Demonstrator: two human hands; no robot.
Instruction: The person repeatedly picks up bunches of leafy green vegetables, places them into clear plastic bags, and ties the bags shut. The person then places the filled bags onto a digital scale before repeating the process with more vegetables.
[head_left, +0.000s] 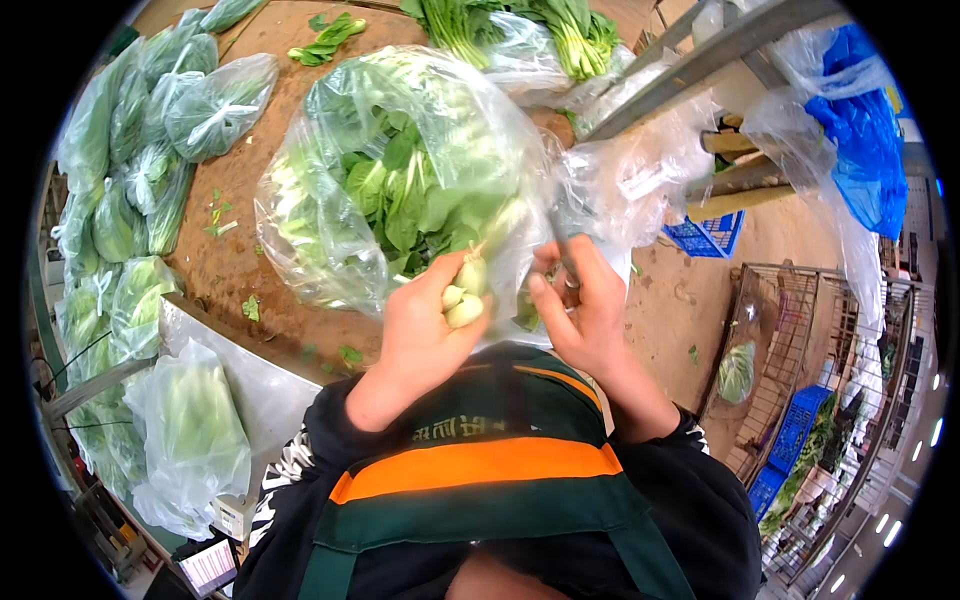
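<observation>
My left hand (424, 322) grips a few leafy greens by their pale stem ends (466, 292), roots toward me. Their dark leaves (397, 187) lie in the mouth of a large clear plastic bag (480, 127) full of similar greens. Just right of it, my right hand (589, 311) is closed around what looks like a knife (562, 225), its blade blurred and pointing away from me. Beneath the right hand, some trimmed green bits (529, 311) show against white plastic. The knife is apart from the stems.
Several tied bags of greens (112, 187) line the brown tabletop's (232, 277) left side. A bagged bundle (199, 412) rests on a metal plate (262, 390) near a small screen (208, 566). Loose greens (574, 45) lie at the back. A metal bar (697, 67) crosses at right, above crumpled plastic (637, 172).
</observation>
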